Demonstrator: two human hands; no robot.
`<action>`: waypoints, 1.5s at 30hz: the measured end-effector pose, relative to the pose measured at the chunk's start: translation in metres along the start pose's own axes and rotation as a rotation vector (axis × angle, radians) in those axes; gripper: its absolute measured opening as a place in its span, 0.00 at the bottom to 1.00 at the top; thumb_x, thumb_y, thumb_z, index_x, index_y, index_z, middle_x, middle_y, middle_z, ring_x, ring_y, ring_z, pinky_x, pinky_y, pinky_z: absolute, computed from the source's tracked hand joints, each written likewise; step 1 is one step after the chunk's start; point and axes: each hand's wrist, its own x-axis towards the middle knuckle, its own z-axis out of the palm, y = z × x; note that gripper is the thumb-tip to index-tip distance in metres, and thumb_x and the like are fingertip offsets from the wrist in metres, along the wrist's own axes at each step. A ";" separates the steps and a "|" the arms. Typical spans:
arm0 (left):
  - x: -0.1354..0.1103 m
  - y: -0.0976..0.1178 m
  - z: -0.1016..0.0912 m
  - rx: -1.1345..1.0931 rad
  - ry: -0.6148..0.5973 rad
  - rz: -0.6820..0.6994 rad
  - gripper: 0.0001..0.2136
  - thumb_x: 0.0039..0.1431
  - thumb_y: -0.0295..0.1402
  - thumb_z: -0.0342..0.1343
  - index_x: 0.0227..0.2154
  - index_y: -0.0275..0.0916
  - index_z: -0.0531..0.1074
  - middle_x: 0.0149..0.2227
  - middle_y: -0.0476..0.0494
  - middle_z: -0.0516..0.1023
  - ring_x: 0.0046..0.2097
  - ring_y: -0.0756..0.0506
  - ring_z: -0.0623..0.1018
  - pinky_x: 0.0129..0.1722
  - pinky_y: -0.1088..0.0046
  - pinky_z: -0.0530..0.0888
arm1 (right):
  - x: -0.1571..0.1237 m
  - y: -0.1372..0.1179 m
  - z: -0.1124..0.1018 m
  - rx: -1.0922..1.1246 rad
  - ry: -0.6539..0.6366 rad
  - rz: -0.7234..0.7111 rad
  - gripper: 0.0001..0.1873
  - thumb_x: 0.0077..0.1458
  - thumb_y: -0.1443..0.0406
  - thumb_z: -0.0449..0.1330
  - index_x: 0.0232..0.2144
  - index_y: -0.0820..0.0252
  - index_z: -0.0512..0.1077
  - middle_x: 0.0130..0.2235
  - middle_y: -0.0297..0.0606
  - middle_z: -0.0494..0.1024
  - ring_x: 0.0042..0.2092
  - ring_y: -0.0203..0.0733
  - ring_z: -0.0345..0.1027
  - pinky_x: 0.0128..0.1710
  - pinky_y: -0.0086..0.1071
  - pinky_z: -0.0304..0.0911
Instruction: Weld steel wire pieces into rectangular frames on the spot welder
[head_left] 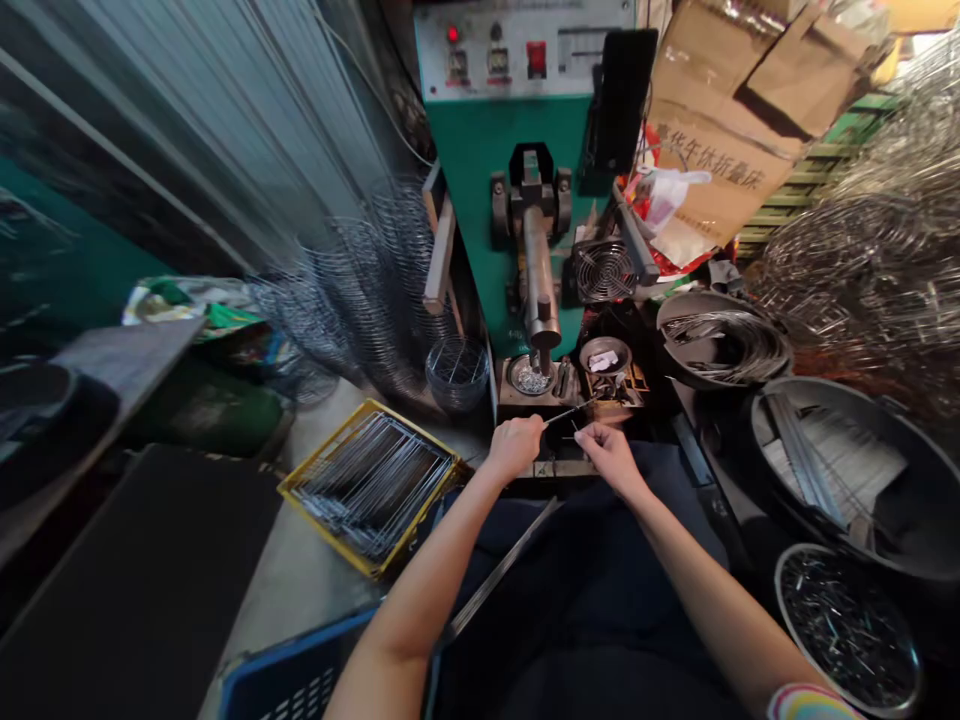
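Note:
My left hand (517,447) is closed around a thin metal rod (568,411), which points right and slightly up in front of the green machine (480,200). My right hand (609,455) pinches a short thin wire piece (575,425) between thumb and fingertips, just below the rod. Whether the two pieces touch I cannot tell. Above and left of the rod, a round dish (513,372) of small metal bits sits under the machine's vertical electrode (542,300). Several long straight wires (504,570) lie across my dark-clothed lap.
At left stands a yellow crate (287,487) of wire pieces, with wire coils (360,300) behind it and a blue basket (259,680) in front. Pans of wire parts (761,520) (664,335) and a bowl of small bits (786,625) line the right. A small fan (602,270) sits beside the machine.

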 end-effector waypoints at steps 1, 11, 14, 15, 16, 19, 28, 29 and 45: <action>0.006 0.001 0.002 0.005 -0.016 0.009 0.14 0.68 0.38 0.44 0.38 0.39 0.74 0.34 0.38 0.81 0.37 0.41 0.80 0.38 0.69 0.69 | -0.002 0.007 0.001 0.029 0.017 0.043 0.19 0.51 0.50 0.61 0.22 0.59 0.66 0.19 0.29 0.65 0.19 0.31 0.53 0.18 0.24 0.49; -0.037 -0.012 0.007 -0.194 0.161 0.026 0.16 0.70 0.36 0.40 0.34 0.39 0.72 0.29 0.43 0.78 0.33 0.46 0.78 0.34 0.75 0.67 | 0.015 0.010 0.009 0.192 0.145 0.144 0.20 0.46 0.49 0.61 0.24 0.59 0.65 0.17 0.25 0.62 0.16 0.28 0.49 0.14 0.23 0.45; -0.058 -0.015 0.006 -0.397 0.361 0.045 0.15 0.70 0.35 0.42 0.33 0.38 0.72 0.26 0.46 0.75 0.28 0.49 0.75 0.31 0.76 0.66 | 0.022 -0.013 0.020 0.259 0.131 0.114 0.20 0.47 0.48 0.62 0.25 0.59 0.66 0.16 0.24 0.59 0.16 0.27 0.47 0.14 0.23 0.44; -0.062 -0.015 0.005 -0.436 0.407 0.046 0.14 0.70 0.35 0.43 0.33 0.38 0.72 0.25 0.47 0.74 0.27 0.49 0.74 0.31 0.76 0.66 | 0.023 -0.020 0.023 0.292 0.121 0.102 0.20 0.48 0.49 0.62 0.25 0.59 0.65 0.16 0.23 0.58 0.16 0.27 0.46 0.14 0.23 0.43; -0.066 -0.015 0.004 -0.463 0.443 0.047 0.14 0.69 0.34 0.44 0.33 0.38 0.72 0.25 0.48 0.74 0.27 0.50 0.74 0.30 0.76 0.66 | 0.023 -0.027 0.027 0.329 0.110 0.087 0.20 0.48 0.49 0.63 0.25 0.58 0.65 0.16 0.23 0.58 0.15 0.27 0.45 0.14 0.23 0.42; -0.073 -0.013 0.003 -0.490 0.516 0.050 0.12 0.69 0.33 0.46 0.32 0.38 0.72 0.25 0.48 0.74 0.27 0.50 0.73 0.30 0.76 0.66 | 0.021 -0.041 0.035 0.425 0.089 0.043 0.19 0.47 0.51 0.65 0.24 0.59 0.65 0.16 0.22 0.57 0.16 0.27 0.44 0.14 0.23 0.42; -0.081 -0.015 0.005 -0.498 0.578 0.042 0.10 0.68 0.30 0.46 0.34 0.37 0.72 0.28 0.46 0.76 0.29 0.49 0.76 0.32 0.76 0.68 | 0.021 -0.052 0.043 0.460 0.072 0.049 0.19 0.46 0.52 0.67 0.25 0.60 0.66 0.16 0.22 0.57 0.16 0.26 0.44 0.14 0.22 0.41; -0.081 -0.016 0.005 -0.495 0.587 0.039 0.10 0.68 0.30 0.46 0.34 0.37 0.72 0.28 0.46 0.77 0.30 0.49 0.77 0.32 0.76 0.68 | 0.022 -0.052 0.044 0.458 0.069 0.045 0.19 0.47 0.52 0.67 0.25 0.60 0.66 0.16 0.22 0.57 0.16 0.26 0.44 0.13 0.22 0.41; -0.076 -0.019 0.002 -0.507 0.636 0.029 0.09 0.68 0.30 0.47 0.36 0.37 0.73 0.30 0.45 0.79 0.31 0.48 0.78 0.33 0.75 0.70 | 0.032 -0.061 0.048 0.496 0.010 0.006 0.18 0.47 0.54 0.68 0.25 0.60 0.67 0.15 0.22 0.57 0.16 0.25 0.44 0.13 0.21 0.41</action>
